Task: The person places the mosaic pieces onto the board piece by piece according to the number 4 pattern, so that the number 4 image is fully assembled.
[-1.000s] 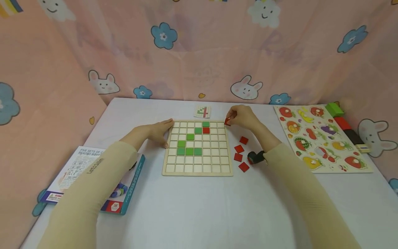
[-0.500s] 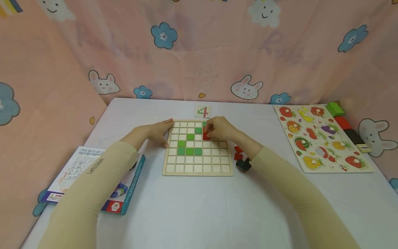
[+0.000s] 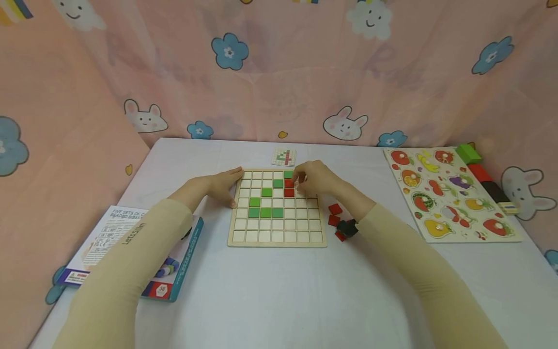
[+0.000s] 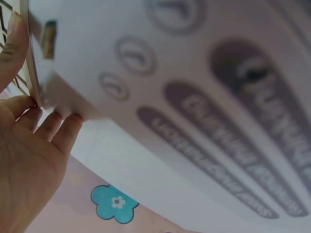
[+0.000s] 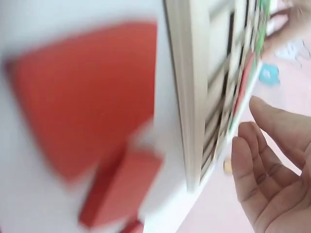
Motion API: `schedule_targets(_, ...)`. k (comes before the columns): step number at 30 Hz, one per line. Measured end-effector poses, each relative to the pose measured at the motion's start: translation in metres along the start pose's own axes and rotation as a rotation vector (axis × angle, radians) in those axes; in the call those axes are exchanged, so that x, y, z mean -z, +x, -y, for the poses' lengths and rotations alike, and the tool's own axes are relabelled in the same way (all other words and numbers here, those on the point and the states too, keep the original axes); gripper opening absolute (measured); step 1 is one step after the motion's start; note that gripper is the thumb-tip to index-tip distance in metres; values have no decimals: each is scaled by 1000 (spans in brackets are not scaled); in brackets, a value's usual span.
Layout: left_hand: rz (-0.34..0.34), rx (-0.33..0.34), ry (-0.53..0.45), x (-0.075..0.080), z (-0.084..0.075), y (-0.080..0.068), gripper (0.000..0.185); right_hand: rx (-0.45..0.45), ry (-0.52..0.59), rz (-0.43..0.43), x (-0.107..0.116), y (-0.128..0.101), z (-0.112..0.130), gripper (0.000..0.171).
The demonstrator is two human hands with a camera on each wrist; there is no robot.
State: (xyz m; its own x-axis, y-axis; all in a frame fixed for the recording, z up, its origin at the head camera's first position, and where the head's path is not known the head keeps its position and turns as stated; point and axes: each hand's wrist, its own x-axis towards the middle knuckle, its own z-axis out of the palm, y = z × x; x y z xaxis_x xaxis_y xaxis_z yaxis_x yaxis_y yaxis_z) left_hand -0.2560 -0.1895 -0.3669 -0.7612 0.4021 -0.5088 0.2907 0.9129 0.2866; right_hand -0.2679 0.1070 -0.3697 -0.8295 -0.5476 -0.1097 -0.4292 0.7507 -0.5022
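A wooden grid board lies in the middle of the table in the head view. Several green tiles form a stepped line in its cells. Below the top green one sit two red tiles, one under the other. My left hand rests against the board's upper left edge with fingers extended; the left wrist view has its fingertips touching the wooden rim. Over the board's upper right part hovers my right hand. Its thumb and fingers stand apart, holding nothing, in the right wrist view.
Loose red tiles lie right of the board, partly hidden by the right wrist's black camera. A small pattern card lies behind the board. A boxed set is under the left arm; a fruit puzzle board lies at right.
My right hand has carried a red tile leftward from beyond the board, set it below the first red one, let go and drawn slightly back. The left hand stays put.
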Motion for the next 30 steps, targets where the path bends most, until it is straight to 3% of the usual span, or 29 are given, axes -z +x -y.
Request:
schedule_targets(4, -2, -1, 9, -1, 1, 2, 104, -30, -5, 58, 19, -7, -21, 14)
schedule_targets(9, -2, 2, 9, -1, 2, 3, 105, -76, 16, 223, 41, -20, -53, 16)
schedule_targets(13, 1, 9, 7, 0, 0, 1, 104, -106, 11, 331, 50, -29, -70, 25)
schedule_targets(16, 0, 14, 3, 0, -1, -1, 104, -125, -9, 363, 51, -33, -78, 28)
schedule_targets(22, 0, 14, 2, 1, -2, -2, 104, -121, -35, 330, 46, -35, -85, 22)
schedule_targets(30, 1, 18, -4, 1, -3, -3, 103, -116, -44, 171, 43, -28, -85, 14)
